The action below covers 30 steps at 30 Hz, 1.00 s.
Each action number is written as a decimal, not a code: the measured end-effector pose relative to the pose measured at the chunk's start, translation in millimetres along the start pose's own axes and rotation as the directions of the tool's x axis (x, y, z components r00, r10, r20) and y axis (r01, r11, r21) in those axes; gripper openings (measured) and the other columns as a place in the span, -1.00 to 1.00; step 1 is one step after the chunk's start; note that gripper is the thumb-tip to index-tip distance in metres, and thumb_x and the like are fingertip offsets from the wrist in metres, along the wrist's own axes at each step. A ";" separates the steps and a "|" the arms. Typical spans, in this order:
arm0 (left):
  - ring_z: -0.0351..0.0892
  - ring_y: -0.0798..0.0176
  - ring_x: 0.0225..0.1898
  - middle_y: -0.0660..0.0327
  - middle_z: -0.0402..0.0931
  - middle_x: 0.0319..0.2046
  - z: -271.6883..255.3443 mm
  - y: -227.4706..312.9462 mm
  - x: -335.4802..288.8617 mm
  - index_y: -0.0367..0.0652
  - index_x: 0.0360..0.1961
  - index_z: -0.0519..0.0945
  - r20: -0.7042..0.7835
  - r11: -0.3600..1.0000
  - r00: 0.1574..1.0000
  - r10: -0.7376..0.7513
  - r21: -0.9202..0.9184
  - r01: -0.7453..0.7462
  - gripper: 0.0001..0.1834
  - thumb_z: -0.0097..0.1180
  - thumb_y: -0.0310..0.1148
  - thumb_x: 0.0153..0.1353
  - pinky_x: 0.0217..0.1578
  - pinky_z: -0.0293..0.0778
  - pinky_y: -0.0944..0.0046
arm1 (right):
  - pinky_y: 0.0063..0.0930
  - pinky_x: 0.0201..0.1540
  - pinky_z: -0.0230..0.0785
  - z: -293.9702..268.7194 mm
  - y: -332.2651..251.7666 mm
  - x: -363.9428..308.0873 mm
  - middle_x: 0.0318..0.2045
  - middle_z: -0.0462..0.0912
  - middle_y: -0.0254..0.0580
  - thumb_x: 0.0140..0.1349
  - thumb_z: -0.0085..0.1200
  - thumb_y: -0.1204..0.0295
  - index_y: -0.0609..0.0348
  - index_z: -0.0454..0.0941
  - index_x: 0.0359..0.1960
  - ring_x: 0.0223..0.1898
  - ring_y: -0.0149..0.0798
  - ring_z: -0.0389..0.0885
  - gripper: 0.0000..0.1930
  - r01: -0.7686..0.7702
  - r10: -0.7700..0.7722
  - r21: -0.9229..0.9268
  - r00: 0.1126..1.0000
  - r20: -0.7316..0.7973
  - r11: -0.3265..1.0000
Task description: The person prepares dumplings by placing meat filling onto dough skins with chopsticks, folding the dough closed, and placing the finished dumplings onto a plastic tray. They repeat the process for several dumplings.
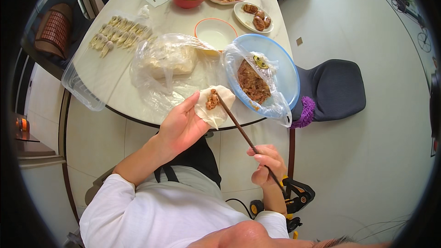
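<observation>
My left hand [180, 126] holds a pale dumpling wrapper [219, 115] near the table's front edge, palm up. On the wrapper lies a small lump of brown minced filling [211, 102]. Dark chopsticks [238, 126], gripped in my right hand [268, 163], reach up and left so their tips touch the filling. To the right, a light blue basin [295, 76] lined with a clear plastic bag contains more minced filling [251, 82]. A stack of wrappers [171, 59] sits in a clear plastic bag just beyond my left hand.
Several folded dumplings [121, 32] are lined up at the table's left, by a clear plastic tray [80, 87]. A red-rimmed bowl [215, 33] stands behind the wrappers. Farther back are a red soup bowl [189, 2] and plates of food. A dark chair [337, 89] is at right.
</observation>
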<state>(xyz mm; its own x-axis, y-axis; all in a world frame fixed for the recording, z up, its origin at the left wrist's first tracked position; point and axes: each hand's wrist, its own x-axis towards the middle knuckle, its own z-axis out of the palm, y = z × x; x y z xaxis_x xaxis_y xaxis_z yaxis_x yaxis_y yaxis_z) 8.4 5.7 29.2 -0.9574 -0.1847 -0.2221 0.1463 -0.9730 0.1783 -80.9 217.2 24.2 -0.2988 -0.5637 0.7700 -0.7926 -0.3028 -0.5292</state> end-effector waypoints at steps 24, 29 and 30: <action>0.18 0.05 0.29 -0.04 0.19 0.25 2.1 2.2 -2.5 -0.40 0.25 0.14 0.029 1.000 1.000 0.002 -0.002 -0.002 -0.49 -0.50 -0.23 0.45 0.31 0.09 0.04 | -0.35 -0.34 0.55 -11.3 -14.9 4.3 -0.26 0.56 0.05 0.24 -0.04 0.34 0.26 0.55 -0.27 -0.38 -0.10 0.60 -0.77 0.288 -0.192 -0.256 0.919 0.344 0.923; 0.17 0.04 0.30 -0.05 0.18 0.26 -5.2 4.1 -0.5 -0.41 0.25 0.13 0.041 1.000 0.999 0.003 -0.022 -0.002 -0.49 -0.51 -0.23 0.45 0.31 0.09 0.04 | -0.33 -0.42 0.52 -15.6 -19.6 10.4 -0.26 0.56 -0.02 0.19 0.01 0.38 0.25 0.57 -0.37 -0.41 -0.11 0.59 -0.82 0.368 -0.211 -0.251 0.847 0.488 0.895; 0.17 0.04 0.30 -0.05 0.17 0.26 -5.3 4.5 0.1 -0.41 0.25 0.13 0.035 0.999 0.999 0.015 -0.044 -0.014 -0.49 -0.51 -0.24 0.45 0.31 0.10 0.04 | -0.33 -0.42 0.52 -18.2 -22.7 12.2 -0.26 0.56 -0.02 0.19 0.01 0.38 0.25 0.57 -0.37 -0.41 -0.11 0.59 -0.82 0.367 -0.209 -0.252 0.847 0.490 0.895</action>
<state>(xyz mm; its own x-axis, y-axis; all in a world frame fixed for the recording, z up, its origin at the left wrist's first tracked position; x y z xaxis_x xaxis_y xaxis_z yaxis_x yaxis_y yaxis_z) 10.2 0.5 24.9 -0.9632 -0.1945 -0.1853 0.1704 -0.9756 0.1385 -76.2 231.2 52.1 0.1729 -0.7902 0.5879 -0.9534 -0.2840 -0.1013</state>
